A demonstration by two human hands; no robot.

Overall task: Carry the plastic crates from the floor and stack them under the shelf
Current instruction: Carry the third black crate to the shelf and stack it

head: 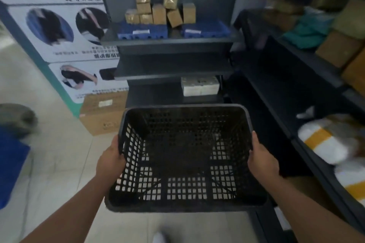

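Hands grip one black crate [183, 156] by its side rims, left hand [110, 161] and right hand [261, 161] closed on it, carried clear of the floor [59, 154] before the dark shelf [173, 67]; next, seemingly, lowering it underneath, level; other crates unseen.

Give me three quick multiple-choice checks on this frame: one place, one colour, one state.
1. Where do the gold boxes stand?
A. on the top shelf
B. on the floor
C. inside the crate

2. What colour is the plastic crate?
A. blue
B. black
C. white

3. How is the crate held?
A. by one hand
B. by both hands
C. by neither, it rests on a shelf

Key: 1 A, they sit above the blue trays. 2 B, its lattice walls are black. 3 B, the left hand and right hand grip opposite rims.
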